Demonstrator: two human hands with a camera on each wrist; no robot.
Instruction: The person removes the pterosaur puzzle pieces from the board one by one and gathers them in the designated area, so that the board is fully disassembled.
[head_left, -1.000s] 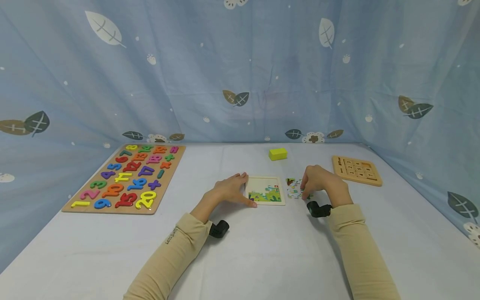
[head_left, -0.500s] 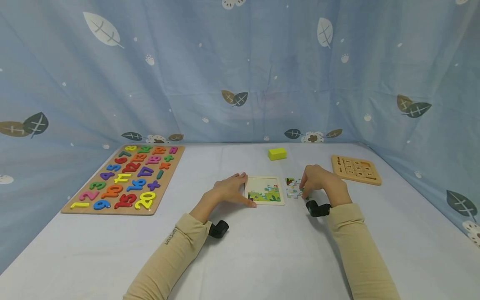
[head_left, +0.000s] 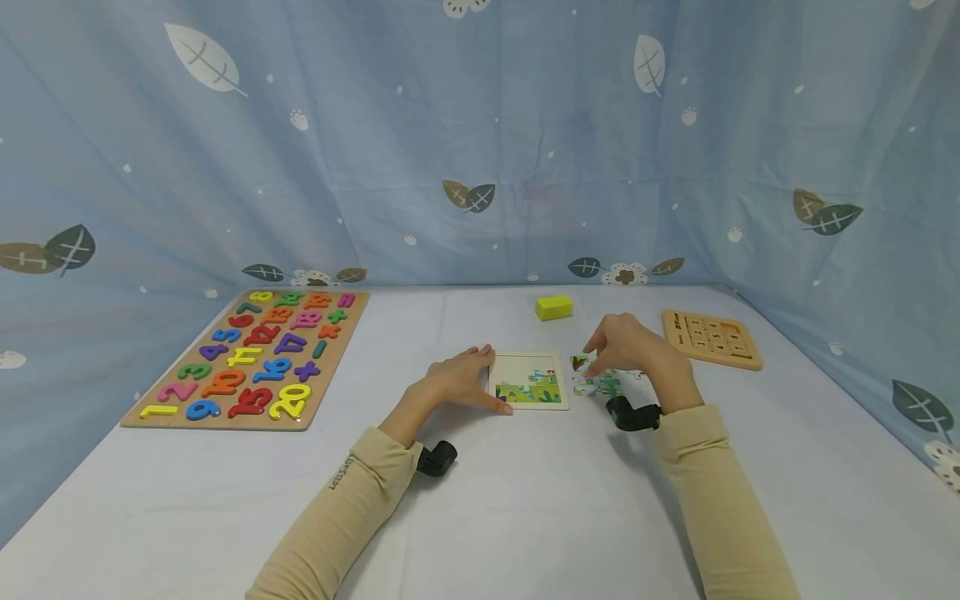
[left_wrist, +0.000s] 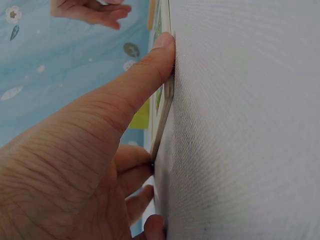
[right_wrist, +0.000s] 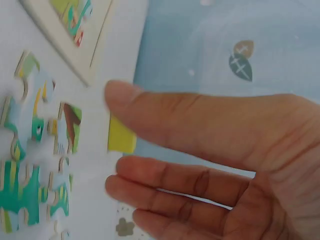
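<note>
My left hand (head_left: 457,379) holds a small jigsaw tray (head_left: 536,407) at its left side, thumb on the near edge and fingers by the far left corner. Joined green and teal pieces (head_left: 528,393) fill the tray's lower part and reach up its right side; its upper left shows bare board. Just right of the tray lie several loose jigsaw pieces (head_left: 609,383), some with teal, green and brown printing (right_wrist: 70,127). Over them hovers my right hand (head_left: 633,346); in the right wrist view its thumb and fingers stand apart with nothing between them.
A yellow block (head_left: 553,307) stands behind the tray. To the left lies a wooden board (head_left: 321,382) full of coloured numbers and signs. A small wooden number board (head_left: 712,339) lies at the right, past the right hand. A blue leaf-patterned curtain (head_left: 405,150) hangs behind the table.
My right hand has lifted and shifted slightly left and away from me, uncovering more loose pieces. My left hand and the tray stay in place.
</note>
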